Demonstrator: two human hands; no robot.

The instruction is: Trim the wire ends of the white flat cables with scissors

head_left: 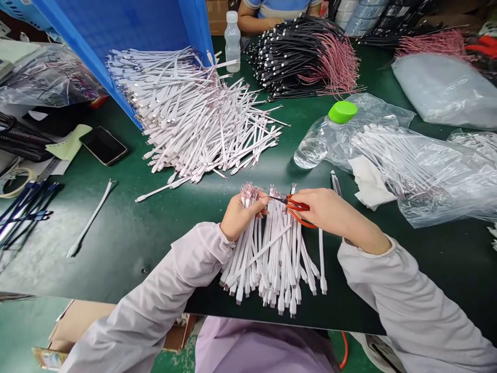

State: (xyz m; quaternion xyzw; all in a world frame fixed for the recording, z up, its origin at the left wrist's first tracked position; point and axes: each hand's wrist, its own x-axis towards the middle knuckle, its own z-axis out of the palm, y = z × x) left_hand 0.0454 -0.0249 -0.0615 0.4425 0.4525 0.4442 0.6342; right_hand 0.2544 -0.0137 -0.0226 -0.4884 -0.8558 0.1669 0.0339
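Left hand grips white cables; right hand clasps orange snips at cable tips.

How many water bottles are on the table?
2: a small bottle with a white cap standing at the back beside the blue bin, and a bottle with a green cap lying on its side. Bags might hide more.

Phone — green-capped bottle

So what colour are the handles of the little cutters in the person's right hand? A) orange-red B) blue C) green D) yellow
A: the right hand grips small cutters with orange-red handles, their tips at the wire ends of the white cable bundle that the left hand holds.
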